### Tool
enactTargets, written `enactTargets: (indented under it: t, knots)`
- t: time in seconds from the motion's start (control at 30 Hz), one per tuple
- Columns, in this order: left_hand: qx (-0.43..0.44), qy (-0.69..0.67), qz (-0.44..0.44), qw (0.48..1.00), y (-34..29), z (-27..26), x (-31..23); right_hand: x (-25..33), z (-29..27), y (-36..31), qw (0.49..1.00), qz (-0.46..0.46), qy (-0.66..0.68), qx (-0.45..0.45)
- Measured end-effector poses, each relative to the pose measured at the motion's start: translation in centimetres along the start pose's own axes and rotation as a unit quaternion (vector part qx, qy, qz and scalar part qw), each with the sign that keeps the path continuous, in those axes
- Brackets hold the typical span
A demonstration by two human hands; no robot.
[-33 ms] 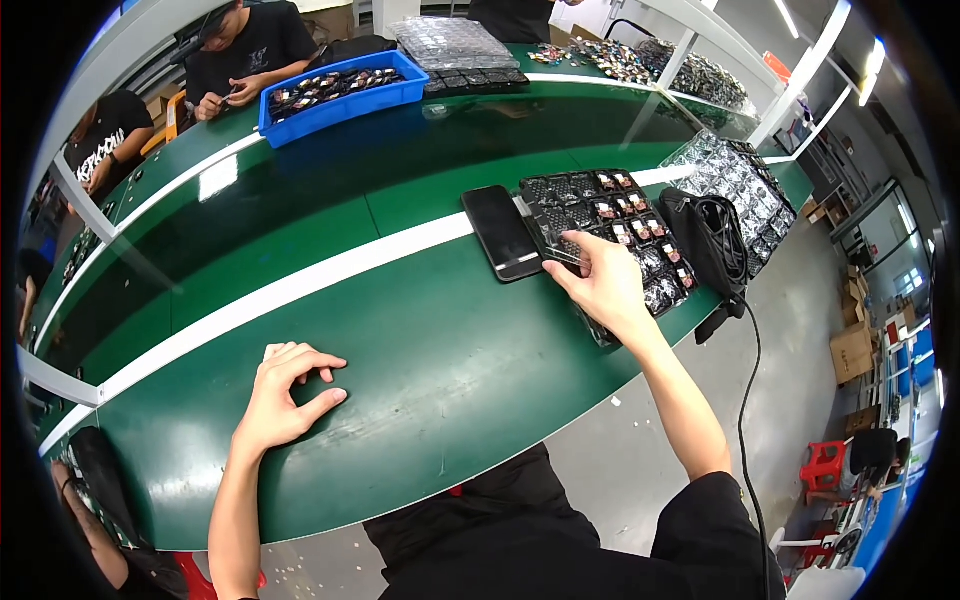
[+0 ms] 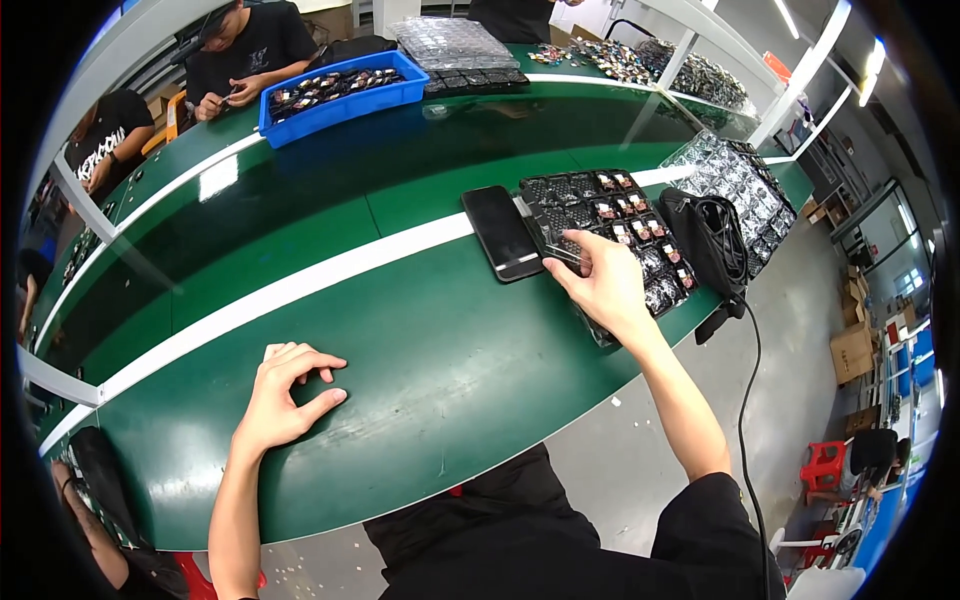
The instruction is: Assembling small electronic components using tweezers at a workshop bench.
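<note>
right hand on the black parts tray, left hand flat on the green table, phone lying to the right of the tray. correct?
Not quite. In the head view the dark phone lies to the left of the black parts tray, not the right. The rest holds: the right hand is on the tray and the left hand rests on the green table.

Bright overhead light; table (image 2: 300,240) glare; edges bent, perhaps blurred.

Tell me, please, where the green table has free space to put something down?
Bare green table lies between the left hand and the black phone. It is crowded by the right hand: black parts tray and black bag.
</note>
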State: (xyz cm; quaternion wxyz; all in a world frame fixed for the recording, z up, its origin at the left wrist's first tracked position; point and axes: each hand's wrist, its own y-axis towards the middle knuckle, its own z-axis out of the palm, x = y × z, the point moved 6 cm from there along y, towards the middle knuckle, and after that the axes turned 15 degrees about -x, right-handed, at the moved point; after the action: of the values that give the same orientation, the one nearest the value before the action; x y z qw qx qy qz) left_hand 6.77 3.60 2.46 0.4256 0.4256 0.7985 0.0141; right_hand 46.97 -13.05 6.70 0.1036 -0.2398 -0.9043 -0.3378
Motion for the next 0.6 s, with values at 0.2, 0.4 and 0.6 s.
enactTargets:
  t: [0.2,0.4,0.6]
  knots:
    - [-0.005,0.015,-0.007,1.0,-0.8,-1.4,0.2,7.1,-0.1,0.0,0.982,-0.011,0.189,0.001]
    - [-0.005,-0.009,0.015,1.0,-0.7,-0.4,0.5,14.4,4.4,-3.1,0.919,-0.034,0.377,0.109]
    - [-0.049,-0.052,-0.011,0.997,-1.2,-0.7,1.4,19.1,11.5,-4.4,0.922,-0.136,0.334,0.143]
